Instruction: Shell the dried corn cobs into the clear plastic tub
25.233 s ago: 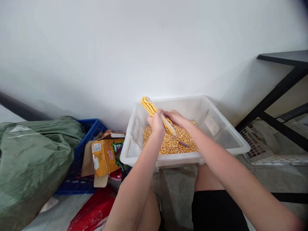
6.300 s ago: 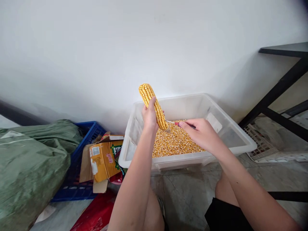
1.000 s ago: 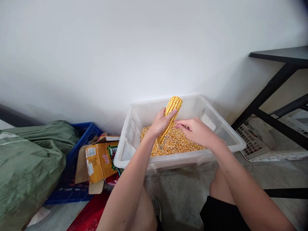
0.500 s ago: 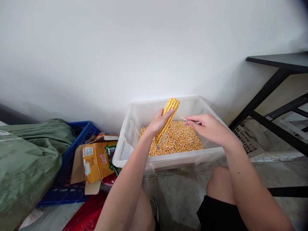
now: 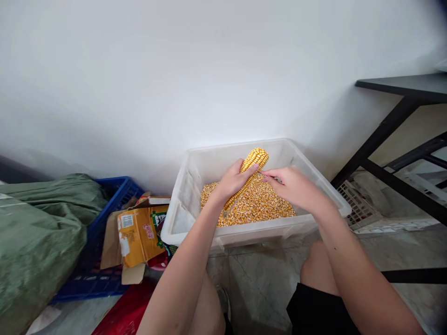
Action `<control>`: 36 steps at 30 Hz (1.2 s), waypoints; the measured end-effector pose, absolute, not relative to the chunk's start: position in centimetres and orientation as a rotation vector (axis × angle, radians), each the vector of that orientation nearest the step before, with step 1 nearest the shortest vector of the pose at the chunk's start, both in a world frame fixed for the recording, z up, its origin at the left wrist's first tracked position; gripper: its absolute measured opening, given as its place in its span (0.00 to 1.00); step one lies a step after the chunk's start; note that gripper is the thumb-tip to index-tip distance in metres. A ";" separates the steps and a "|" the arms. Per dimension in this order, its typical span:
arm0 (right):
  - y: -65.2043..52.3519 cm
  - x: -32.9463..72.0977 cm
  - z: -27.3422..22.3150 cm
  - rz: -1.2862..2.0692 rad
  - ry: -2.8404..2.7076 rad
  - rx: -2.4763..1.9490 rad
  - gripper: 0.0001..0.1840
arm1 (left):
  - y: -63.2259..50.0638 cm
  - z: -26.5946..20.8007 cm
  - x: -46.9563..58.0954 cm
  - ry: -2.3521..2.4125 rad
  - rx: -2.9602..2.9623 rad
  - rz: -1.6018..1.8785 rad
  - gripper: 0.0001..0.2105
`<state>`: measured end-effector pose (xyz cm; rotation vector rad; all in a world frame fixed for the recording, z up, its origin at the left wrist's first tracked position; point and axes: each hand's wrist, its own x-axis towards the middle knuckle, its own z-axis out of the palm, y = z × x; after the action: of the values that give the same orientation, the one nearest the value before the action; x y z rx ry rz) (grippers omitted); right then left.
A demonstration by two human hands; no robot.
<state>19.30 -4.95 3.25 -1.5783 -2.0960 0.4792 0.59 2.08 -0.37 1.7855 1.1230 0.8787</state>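
My left hand [image 5: 234, 179] is wrapped round a yellow corn cob [image 5: 255, 159], which tilts with its upper end to the right. Its rows of kernels look mostly full. Close to the cob's right side, my right hand [image 5: 287, 182] pinches a thin, pale metal pick [image 5: 262, 173]; its tip is at the cob, and whether it touches I cannot tell. Both hands are above a white plastic bin [image 5: 195, 235], where loose corn kernels [image 5: 258, 204] cover the bottom. My left hand hides the middle of the cob.
A white wall [image 5: 209, 70] rises behind the bin. To the left lie an opened orange carton [image 5: 141, 235], a blue crate [image 5: 94, 274] and a green sack [image 5: 38, 232]. A black-framed table [image 5: 384, 125] stands at right, with a white basket [image 5: 356, 207] beneath.
The cob has shifted slightly right and down and tilts more in my left hand. My right hand has moved a little left, bringing the pick from apart to right by the cob.
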 end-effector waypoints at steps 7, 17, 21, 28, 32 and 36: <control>-4.6 18.7 3.2 0.462 -2.128 -1.596 0.16 | 1.6 -0.5 0.8 1.174 1.880 0.875 0.22; -4.6 18.8 2.5 0.391 -2.079 -1.484 0.19 | 1.8 0.5 0.3 1.016 1.596 0.839 0.20; -4.6 18.8 2.3 0.417 -2.036 -1.414 0.21 | 1.4 1.2 0.2 0.960 1.427 0.761 0.20; -4.9 19.3 2.9 0.496 -2.043 -1.486 0.22 | 1.8 0.9 0.1 0.970 1.359 0.779 0.22; -4.0 21.1 2.4 0.596 -2.019 -1.554 0.20 | 2.3 0.5 -0.1 1.048 1.342 0.808 0.24; -2.2 21.7 0.1 0.553 -2.028 -1.675 0.21 | 2.7 0.2 -0.2 1.062 1.318 0.835 0.25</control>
<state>21.72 -2.23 0.12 -1.6747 -2.0280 0.5533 -0.22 2.75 0.17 1.3184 1.0619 0.8348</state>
